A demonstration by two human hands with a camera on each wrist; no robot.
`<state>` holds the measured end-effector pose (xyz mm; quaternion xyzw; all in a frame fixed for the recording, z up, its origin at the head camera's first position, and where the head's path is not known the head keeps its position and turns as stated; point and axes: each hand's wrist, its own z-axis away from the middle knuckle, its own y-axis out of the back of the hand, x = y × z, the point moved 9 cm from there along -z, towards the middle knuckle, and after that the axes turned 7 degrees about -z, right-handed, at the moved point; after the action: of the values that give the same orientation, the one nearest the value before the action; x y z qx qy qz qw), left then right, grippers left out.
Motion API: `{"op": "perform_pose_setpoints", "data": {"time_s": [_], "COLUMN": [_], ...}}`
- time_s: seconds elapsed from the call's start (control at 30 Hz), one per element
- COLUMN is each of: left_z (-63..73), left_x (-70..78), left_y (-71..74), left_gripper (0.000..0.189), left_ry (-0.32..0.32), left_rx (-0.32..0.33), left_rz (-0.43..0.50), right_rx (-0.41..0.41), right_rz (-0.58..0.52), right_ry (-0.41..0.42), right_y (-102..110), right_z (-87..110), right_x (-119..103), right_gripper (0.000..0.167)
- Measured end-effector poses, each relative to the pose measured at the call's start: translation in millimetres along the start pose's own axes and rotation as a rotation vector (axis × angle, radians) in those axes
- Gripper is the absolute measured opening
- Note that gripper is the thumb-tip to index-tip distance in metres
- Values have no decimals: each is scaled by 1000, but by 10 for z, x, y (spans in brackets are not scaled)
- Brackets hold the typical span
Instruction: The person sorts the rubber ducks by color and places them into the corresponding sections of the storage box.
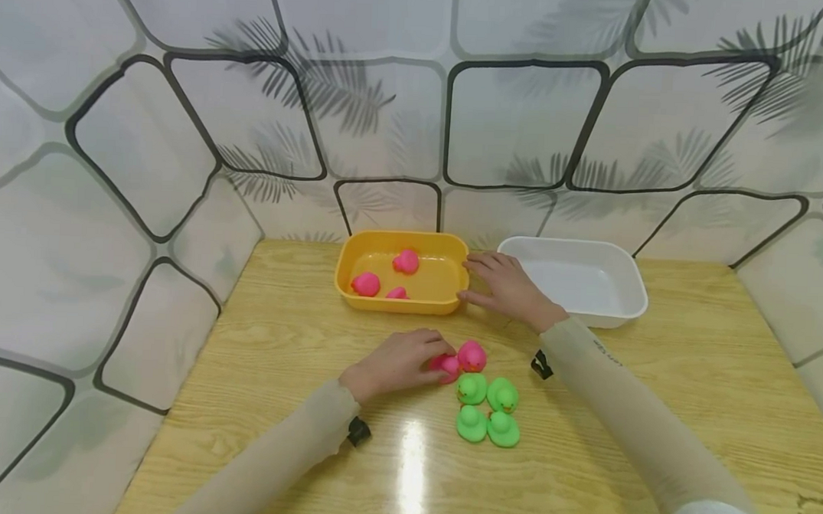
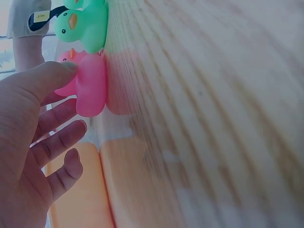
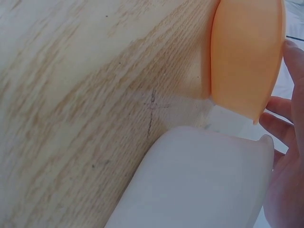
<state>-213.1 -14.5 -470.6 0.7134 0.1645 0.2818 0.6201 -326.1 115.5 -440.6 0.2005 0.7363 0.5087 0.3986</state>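
The head view shows, closest to the person, four green rubber ducks (image 1: pixel 472 424) in a two-by-two block on the wooden tabletop (image 1: pixel 263 335), on the near side of the yellow tub (image 1: pixel 402 306) and slightly right of its right end. Directly beyond that block, between it and the yellow tub, are two pink rubber ducks: the right one (image 1: pixel 472 356) untouched, the left one (image 1: pixel 446 367) at the fingers of the left hand (image 1: pixel 400 360). That hand lies in front of the yellow tub, its thumb on the duck and its index finger partly hidden behind, apparently pinching it; in the left wrist view the other fingers spread loosely away from the toy, which looks to be down on the wood.

Farther off, the right hand (image 1: pixel 510 288) is at the yellow tub's right end, fingers fairly straight and relaxed against the rim, with no duck held. Inside the yellow tub lie three more pink rubber ducks (image 1: pixel 406 262), one partly hidden by the near wall. To the tub's right, past a narrow gap, the white tub (image 1: pixel 569 283) has nothing in it. Behind rises a leaf-patterned backdrop (image 1: pixel 521 124).

The step in hand seems to be picking up a pink duck for sorting by colour; the next move likely calls for a firm pinch, then a lift over the yellow tub's near wall, with the right hand steadying the rim.
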Motion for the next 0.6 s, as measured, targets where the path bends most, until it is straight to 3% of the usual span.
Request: {"op": "perform_pose_setpoints", "data": {"time_s": [0.6], "left_z": [127], "left_x": [-104], "left_y": [45], "left_gripper": [36], "left_ry": [60], "left_rx": [-46], "left_rz": [10], "right_rx": [-22], "right_rz": [-20], "right_ry": [-26], "right_y": [2], "right_z": [10], "right_x": [0], "right_gripper": [68]}}
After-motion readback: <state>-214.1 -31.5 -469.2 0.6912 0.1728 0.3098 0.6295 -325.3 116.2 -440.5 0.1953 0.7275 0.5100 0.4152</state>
